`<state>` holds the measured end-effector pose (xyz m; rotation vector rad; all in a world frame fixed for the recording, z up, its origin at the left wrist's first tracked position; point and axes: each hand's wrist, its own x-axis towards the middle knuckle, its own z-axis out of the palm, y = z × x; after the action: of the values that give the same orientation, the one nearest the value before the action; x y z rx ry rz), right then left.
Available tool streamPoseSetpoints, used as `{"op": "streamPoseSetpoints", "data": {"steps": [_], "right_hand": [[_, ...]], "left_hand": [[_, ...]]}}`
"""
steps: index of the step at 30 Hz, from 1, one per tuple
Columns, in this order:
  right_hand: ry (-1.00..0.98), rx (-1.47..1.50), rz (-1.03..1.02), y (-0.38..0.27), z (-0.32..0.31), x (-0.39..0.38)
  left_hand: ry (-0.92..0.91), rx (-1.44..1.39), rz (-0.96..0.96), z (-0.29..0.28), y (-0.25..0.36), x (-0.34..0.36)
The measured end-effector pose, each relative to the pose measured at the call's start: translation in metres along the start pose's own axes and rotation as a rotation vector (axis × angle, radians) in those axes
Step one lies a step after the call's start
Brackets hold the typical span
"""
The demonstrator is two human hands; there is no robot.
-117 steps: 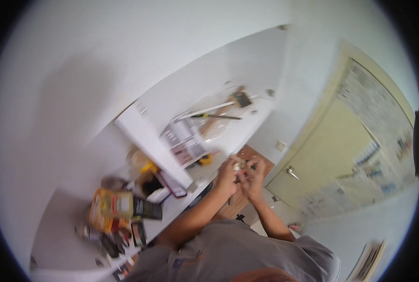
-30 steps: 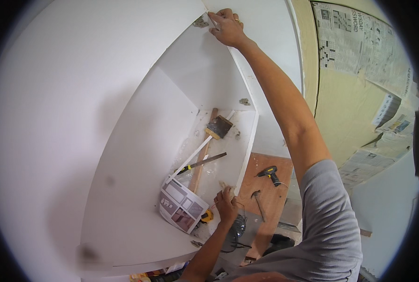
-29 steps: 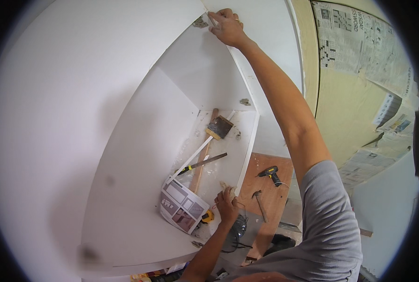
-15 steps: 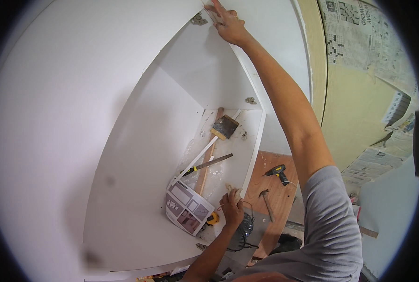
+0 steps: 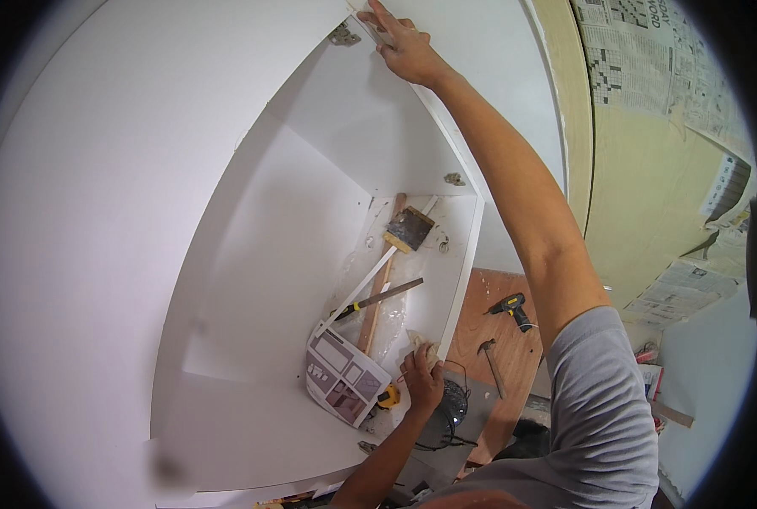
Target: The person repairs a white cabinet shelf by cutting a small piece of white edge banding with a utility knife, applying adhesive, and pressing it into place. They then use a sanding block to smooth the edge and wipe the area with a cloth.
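My right hand reaches up to the top front corner of a white cabinet. Its fingers press round a thin, pale piece at the edge, too hidden to name. Lower down, my left hand rests by the cabinet's front edge, fingers apart against a crumpled beige material. Inside, beside that hand, lie a yellow tape measure and a printed sheet. Farther in are a file with a black and yellow handle, a wooden strip and a wide dark scraper-like blade.
Metal hinge plates are fixed to the cabinet wall. Right of the cabinet, a cordless drill and a claw hammer lie on a wooden board. A black cable bundle is near my left wrist. Newspaper covers part of the right-hand surface.
My right hand appears slightly farther left along the top corner. My left hand keeps its place by the front edge. The whole view has shifted a little.
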<state>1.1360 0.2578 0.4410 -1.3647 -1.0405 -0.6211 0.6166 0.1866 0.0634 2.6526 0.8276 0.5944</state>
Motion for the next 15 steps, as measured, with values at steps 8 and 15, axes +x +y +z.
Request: {"op": "streamPoseSetpoints", "data": {"steps": [8,15], "right_hand": [[-0.027,0.005,0.004,-0.001,-0.003,-0.001],[-0.060,-0.046,0.056,-0.008,-0.003,-0.004]], "left_hand": [[-0.033,-0.042,0.001,-0.004,0.000,0.003],[0.041,-0.282,-0.208,-0.028,0.005,0.033]]}}
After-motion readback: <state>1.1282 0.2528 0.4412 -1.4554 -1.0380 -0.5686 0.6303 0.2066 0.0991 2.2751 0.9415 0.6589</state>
